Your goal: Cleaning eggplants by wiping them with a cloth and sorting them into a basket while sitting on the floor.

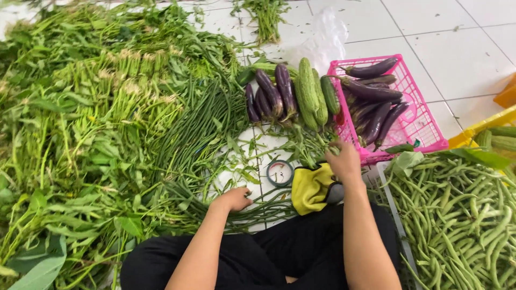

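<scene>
I sit on a white tiled floor amid vegetables. My left hand (235, 199) rests on a bundle of long green beans (258, 207) lying across the floor in front of my knees, fingers curled over the stems. My right hand (343, 159) reaches forward into leafy stems (306, 142) beside a pink plastic basket (424, 131), fingers pinched among the leaves. A yellow cloth (310, 186) lies just under my right wrist. A roll of tape (280, 173) sits between my hands.
Purple eggplants (271, 96) and green bitter gourds (310, 91) lie ahead; more eggplants (373, 104) fill the pink basket. A crate of green beans (457, 215) stands at right. Big heaps of leafy greens (91, 123) cover the left. A clear plastic bag (322, 40) lies behind.
</scene>
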